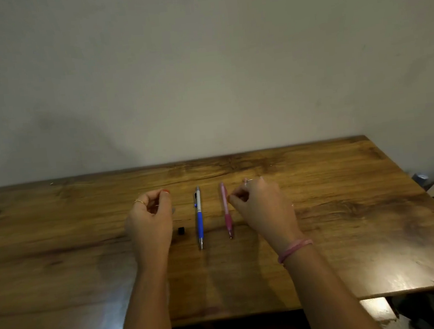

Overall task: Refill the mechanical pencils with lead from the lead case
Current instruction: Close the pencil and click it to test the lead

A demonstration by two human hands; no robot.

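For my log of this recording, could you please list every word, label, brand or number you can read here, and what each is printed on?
No text can be read in this picture.
Blue pencil: no print can be made out on its barrel at this size.
Pink pencil: likewise, nothing legible.
Small black piece on the wooden table: too small to show any marking.
Wall: bare, no sign.

Dim, warm-lit shot w/ soft focus throughout.
Glare patch on the wooden table (pixel 399 276) near-right; smaller bright spot at front edge, left of centre. Broad soft shadow on the wall (pixel 199 59) at left. Wide-angle bend bows the table's far edge; corners darken. Fine detail smeared, hands slightly blurred.
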